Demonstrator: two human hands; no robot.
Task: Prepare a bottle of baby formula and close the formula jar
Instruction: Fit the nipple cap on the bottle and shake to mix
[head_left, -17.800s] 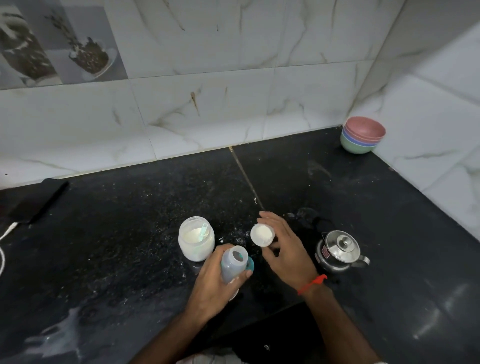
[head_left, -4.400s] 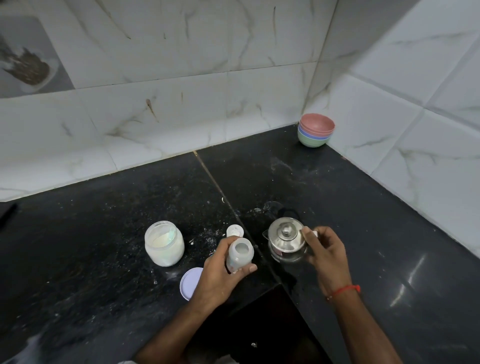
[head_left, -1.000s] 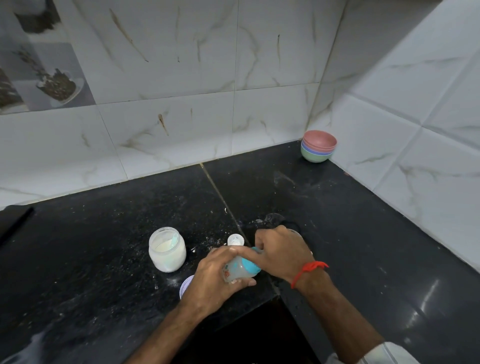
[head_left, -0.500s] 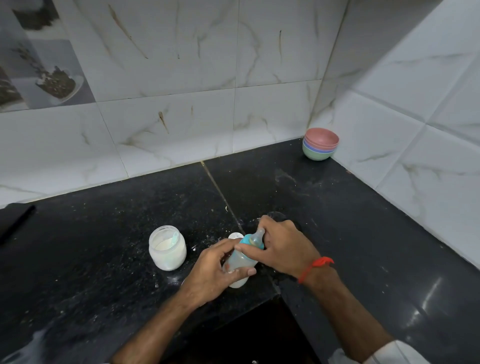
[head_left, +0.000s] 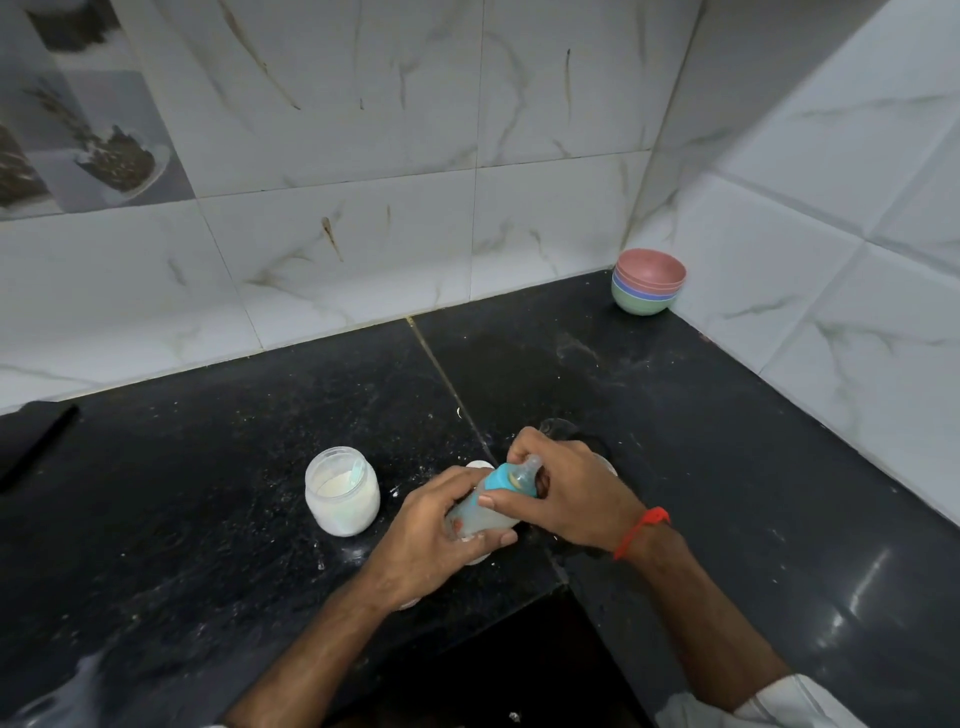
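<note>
Your left hand (head_left: 431, 540) is wrapped around the body of the baby bottle (head_left: 485, 512), fingers curled under it and thumb over the top. Your right hand (head_left: 566, 493) is closed on the bottle's far end, thumb and fingers pinching the blue collar (head_left: 501, 479) with the clear teat (head_left: 525, 468) poking out past them. The bottle is tilted: its long axis runs from your left palm, up and away to the right, into your right hand. It is lifted just above the black counter (head_left: 727, 467), near its front edge, with cloudy liquid showing through the wall.

By the look of it, you are seating or tightening the collar, so the turn has to go around that tilted axis. Keep the left hand as the anchor and let the right do the twisting, otherwise the liquid could slosh toward the neck.

The formula jar (head_left: 342, 491) stands open on the counter just left of your left hand, powder and a pale scoop (head_left: 356, 471) inside. Your left hand is the nearer one to it. A small white lid (head_left: 475, 464) peeks out behind your knuckles; whether it is the jar's own I cannot tell. Closing the jar is not yet done.

Stacked bowls (head_left: 648, 280) sit far back in the corner, well out of the way.
</note>
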